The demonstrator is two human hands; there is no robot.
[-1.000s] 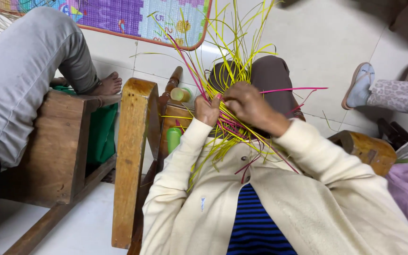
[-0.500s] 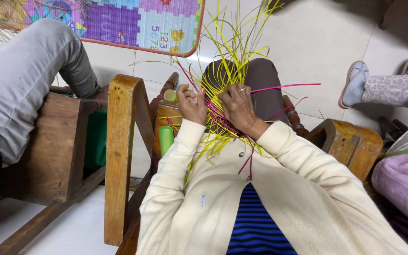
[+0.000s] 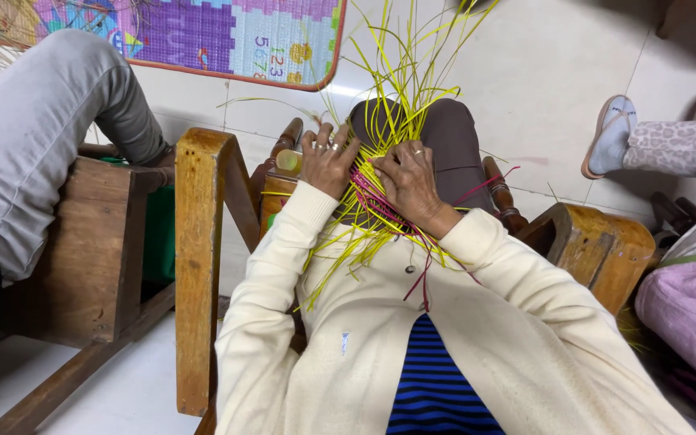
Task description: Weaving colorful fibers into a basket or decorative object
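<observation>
Hands (image 3: 368,169) press yellow and pink strips (image 3: 392,121).

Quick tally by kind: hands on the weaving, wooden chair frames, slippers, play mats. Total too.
Hands on the strips: 2, left hand and right hand
Wooden chair frames: 2, one under the person, one at left
Slippers: 1
Play mats: 1
Total: 6

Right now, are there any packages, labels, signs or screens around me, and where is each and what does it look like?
Play mat: on the floor at the top left, rounded corner, orange edge, purple, pink and pale blue tiles printed with coloured figures.
Green bottle: by the left hand, round, pale green with a yellowish cap; no label can be made out.
Small mark: on the cream cardigan, tiny and light blue.
No screens or signs.
</observation>
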